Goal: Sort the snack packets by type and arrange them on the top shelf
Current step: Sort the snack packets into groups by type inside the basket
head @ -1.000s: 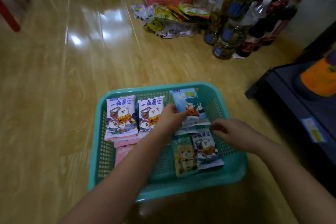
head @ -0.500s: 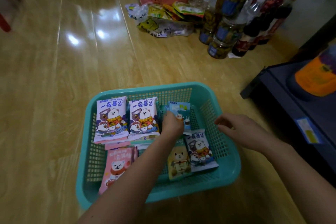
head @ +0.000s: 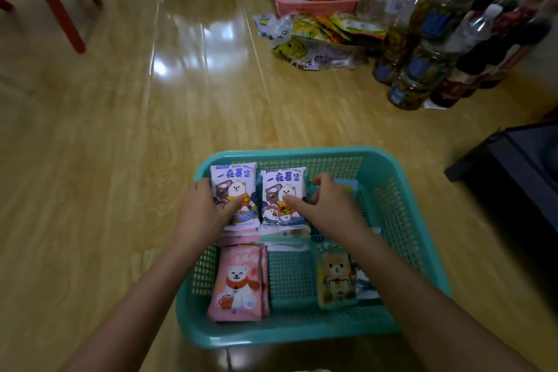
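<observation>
A teal basket (head: pixel 302 332) sits on the wooden floor in front of me. Two purple bear packets lie side by side at its far end. My left hand (head: pixel 199 214) grips the left purple packet (head: pixel 234 178), thumb on its face and fingers at its left edge. My right hand (head: pixel 332 205) holds the right purple packet (head: pixel 283 181) the same way from its right edge. A pink bear packet (head: pixel 238 281) lies near left, a green bear packet (head: pixel 335 278) near right. A light blue packet (head: pixel 347 186) peeks out behind my right hand.
Loose snack packets (head: pixel 317 39) lie on the floor ahead, beside a pink basket (head: pixel 317 6) and several bottles (head: pixel 483 39) and jars (head: pixel 413 90). A dark shelf unit (head: pixel 519 166) stands at the right. Red chair legs (head: pixel 60 9) are at far left.
My left hand left the blue packet and moved left onto the left purple packet. My right hand came in from the basket's right side onto the right purple packet.
</observation>
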`<state>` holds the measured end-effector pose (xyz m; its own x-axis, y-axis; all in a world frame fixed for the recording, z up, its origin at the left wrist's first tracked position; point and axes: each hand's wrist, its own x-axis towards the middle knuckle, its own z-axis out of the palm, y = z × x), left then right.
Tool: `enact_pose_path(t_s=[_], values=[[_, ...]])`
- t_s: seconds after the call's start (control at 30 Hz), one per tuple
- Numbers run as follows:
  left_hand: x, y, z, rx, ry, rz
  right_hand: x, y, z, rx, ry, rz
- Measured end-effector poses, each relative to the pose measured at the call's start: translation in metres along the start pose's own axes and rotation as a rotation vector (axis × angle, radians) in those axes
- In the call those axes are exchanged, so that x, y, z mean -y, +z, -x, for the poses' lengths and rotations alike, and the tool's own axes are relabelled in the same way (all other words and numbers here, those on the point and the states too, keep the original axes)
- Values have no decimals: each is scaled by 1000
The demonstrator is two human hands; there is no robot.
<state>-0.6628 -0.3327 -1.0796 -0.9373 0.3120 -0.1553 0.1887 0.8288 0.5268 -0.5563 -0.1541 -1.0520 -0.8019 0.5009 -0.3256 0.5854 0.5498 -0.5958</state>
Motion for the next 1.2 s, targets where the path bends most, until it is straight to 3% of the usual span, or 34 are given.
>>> enact_pose_path(t_s=[0.2,0.4,0.53,0.67,0.9,1.1,1.2], values=[[-3,-4,-12,64,-52,94,4,20,-2,18,72,53],[-3,-8,-12,198,-49,266,7,11,-2,75,-4,56],[-5,-10,3,184,-62,592,-18,-22,8,65,11,-84],[-27,-7,29,147,-129,889,-59,-59,38,105,153,-137],[-74,15,59,367,-46,962,-116,-32,62,176,389,248],[-96,44,78,515,-10,828,-112,-17,54,270,278,690],[-99,59,86,582,-36,711,-105,-20,49,233,319,775]])
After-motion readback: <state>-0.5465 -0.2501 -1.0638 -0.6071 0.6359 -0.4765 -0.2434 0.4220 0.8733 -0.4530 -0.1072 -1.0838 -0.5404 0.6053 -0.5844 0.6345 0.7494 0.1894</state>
